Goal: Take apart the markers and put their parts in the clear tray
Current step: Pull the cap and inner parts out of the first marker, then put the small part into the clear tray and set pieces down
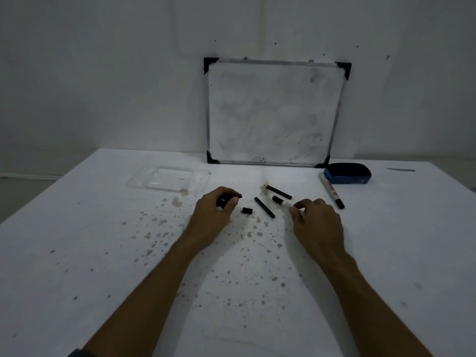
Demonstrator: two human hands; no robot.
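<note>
My left hand (pixel 215 215) is closed on a small black marker part (pixel 238 196) that sticks out past my fingertips. My right hand (pixel 315 224) pinches the white barrel of a marker (pixel 280 201) whose black end points left. Between my hands lie a short black cap piece (pixel 247 210) and a thin black ink rod (pixel 264 207). A second black rod (pixel 279 192) lies just behind the held marker. A whole white marker with a black cap (pixel 332 190) lies to the right. The clear tray (pixel 168 179) sits at the back left, with nothing visible in it.
A small whiteboard (pixel 273 112) leans on the wall at the back of the white table (pixel 103 253). A blue-and-black eraser (pixel 347 173) lies at its right foot. Brown stains speckle the tabletop around my hands.
</note>
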